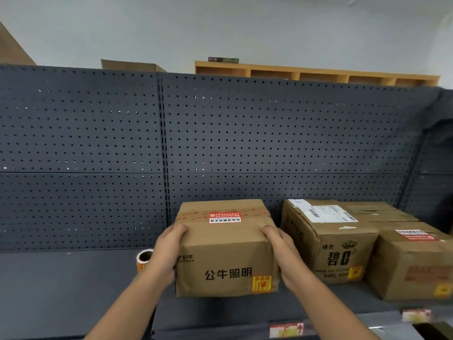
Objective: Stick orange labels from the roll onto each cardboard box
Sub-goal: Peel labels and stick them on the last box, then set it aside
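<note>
Cardboard box point(225, 251) at centre frame sits on a dark grey shelf point(73, 285), gripped on both sides by our two bare hands. Our left hand point(166, 253) presses flat against the box's left face, its fingers point(180, 229) curled over the top edge at ten o'clock; our right hand point(282, 251) mirrors it on the right face, fingers hooked over the top edge at two o'clock. Both hands are closed on the box, one to each side.

An orange label point(261, 283) is stuck at the five o'clock corner of the box's front face, below black printed characters. A red-and-white sticker point(225, 217) lies across the taped seam on top.

At nine o'clock from the box, partly hidden behind our left wrist, the label roll point(144, 258) stands on the shelf, its cardboard core open toward us and orange labels showing on its lower part.

At three o'clock stands a second box point(328, 244), carrying a white shipping slip on top and an orange label point(355, 273) at its lower right front. Just beside it, farther right, a third box point(411, 266) shows an orange label point(442, 290) low on its front, blurred.

Behind all three rises a dark pegboard panel point(220, 133). At twelve o'clock, above the panel, a wooden cubby unit point(316, 73) lines the pale wall.
</note>
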